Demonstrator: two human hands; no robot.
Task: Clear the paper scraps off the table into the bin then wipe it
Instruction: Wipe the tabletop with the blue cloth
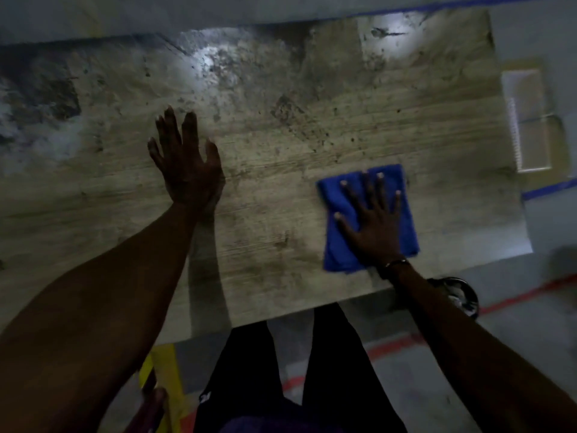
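I see the worn desk [281, 135] filling most of the view. The blue cloth [340, 245] lies near its right edge, my right grip [373, 223] spread flat on top. My left grip [187, 160], fingers straight, presses the bare desk further left.

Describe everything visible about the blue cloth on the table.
The bright blue folded cloth looks soft, like microfibre, folded into a rough rectangle. It lies flat on the worn wooden table, near its front right corner. The right hand presses on it with fingers spread straight; nothing else touches it.
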